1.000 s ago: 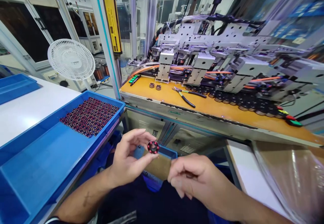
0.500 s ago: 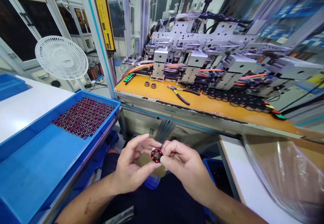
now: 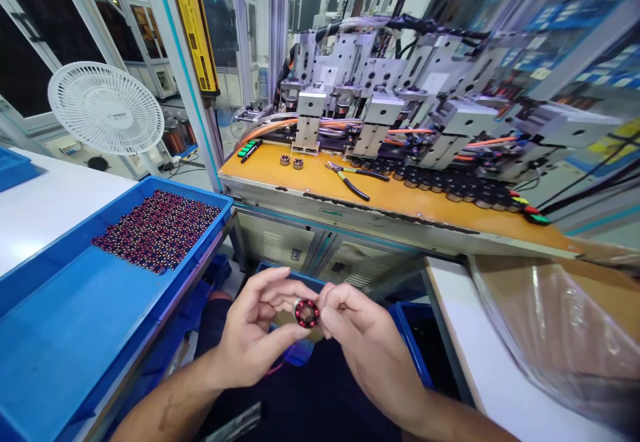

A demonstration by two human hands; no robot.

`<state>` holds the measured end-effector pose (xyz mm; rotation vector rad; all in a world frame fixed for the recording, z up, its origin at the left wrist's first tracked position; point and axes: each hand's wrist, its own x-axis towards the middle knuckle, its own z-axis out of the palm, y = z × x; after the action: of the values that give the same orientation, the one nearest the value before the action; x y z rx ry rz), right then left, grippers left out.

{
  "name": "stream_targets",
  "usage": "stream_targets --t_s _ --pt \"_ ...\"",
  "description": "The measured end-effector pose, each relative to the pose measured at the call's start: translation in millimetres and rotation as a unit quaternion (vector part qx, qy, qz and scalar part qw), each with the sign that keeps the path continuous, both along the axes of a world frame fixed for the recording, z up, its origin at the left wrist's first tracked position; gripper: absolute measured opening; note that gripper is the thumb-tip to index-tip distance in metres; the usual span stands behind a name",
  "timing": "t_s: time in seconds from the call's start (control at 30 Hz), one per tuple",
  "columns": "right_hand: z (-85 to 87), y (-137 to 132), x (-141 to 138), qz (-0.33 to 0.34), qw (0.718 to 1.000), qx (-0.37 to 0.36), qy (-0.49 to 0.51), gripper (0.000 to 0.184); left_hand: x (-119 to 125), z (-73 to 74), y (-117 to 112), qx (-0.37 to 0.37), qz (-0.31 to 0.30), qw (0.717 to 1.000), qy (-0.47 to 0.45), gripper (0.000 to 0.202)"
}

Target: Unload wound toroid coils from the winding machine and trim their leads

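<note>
Before the orange desk (image 3: 410, 212), left hand (image 3: 250, 339) and right hand (image 3: 367, 345) are pinching one red-coiled ring (image 3: 307, 313) together, blue tray (image 3: 75, 322) of parts (image 3: 155, 229) sitting leftward, pliers (image 3: 353, 179) lying beyond.

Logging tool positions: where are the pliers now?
Head view, centre: the pliers lie on the orange bench top, right of two small ring parts and just in front of the grey machine heads.

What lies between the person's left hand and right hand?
Head view: a small round coil part, pinched by the left hand and the right hand.
</note>
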<state>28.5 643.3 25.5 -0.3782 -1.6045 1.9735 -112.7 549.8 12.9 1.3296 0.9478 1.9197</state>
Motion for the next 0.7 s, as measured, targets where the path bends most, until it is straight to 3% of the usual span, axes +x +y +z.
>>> stream_targets --t_s 0.1,0.2,0.4,0.57,0.7 --pt "-10.9 -4 3 -0.002 1.0 -0.004 0.003 0.032 -3 1.5 1 -0.039 -0.059 0.994 -0.087 0.046" --pt "-9.7 -1 8 0.018 1.0 0.022 -0.011 0.029 -8 1.8 1 -0.066 -0.086 0.989 -0.101 0.03" --pt "15.0 10 6 -0.007 0.987 0.135 -0.085 0.026 -6 -2.0 1 -0.095 -0.112 0.987 -0.067 0.037" --pt "15.3 15 11 0.008 0.974 0.184 -0.133 0.031 -3 -6.5 2 -0.121 -0.092 0.985 -0.081 0.034" --pt "17.3 31 23 0.065 0.963 0.188 -0.183 0.035 -5 -3.9 2 -0.129 -0.098 0.98 -0.113 0.032"
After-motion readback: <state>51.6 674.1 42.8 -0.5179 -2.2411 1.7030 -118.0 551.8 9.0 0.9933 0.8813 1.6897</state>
